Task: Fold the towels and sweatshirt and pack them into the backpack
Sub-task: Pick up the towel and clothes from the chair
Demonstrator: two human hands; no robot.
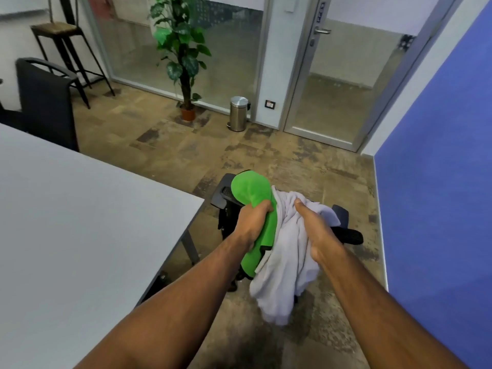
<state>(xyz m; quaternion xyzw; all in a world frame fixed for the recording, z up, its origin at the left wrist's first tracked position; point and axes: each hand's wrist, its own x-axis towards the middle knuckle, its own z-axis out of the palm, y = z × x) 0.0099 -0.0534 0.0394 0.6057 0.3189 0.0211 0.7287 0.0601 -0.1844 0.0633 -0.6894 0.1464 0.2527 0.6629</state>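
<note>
Two hands grip cloth: left hand (254,219) fingers clench the green towel (251,194), right hand (316,226) fingers bunch the grey sweatshirt (288,272).

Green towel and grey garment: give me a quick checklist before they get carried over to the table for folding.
1. Left hand gripping the green towel: ok, fist closed around it.
2. Right hand holding the grey garment: ok, fabric bunched in the hand.
3. Cloth clear of the floor: ok, the garment's lower end hangs above it.
4. Cloth free of the office chair beneath: cannot tell, the bundle hides the contact.
5. White table has bare space: ok, the visible top is bare.
6. Backpack located: not ok, none in view.
</note>
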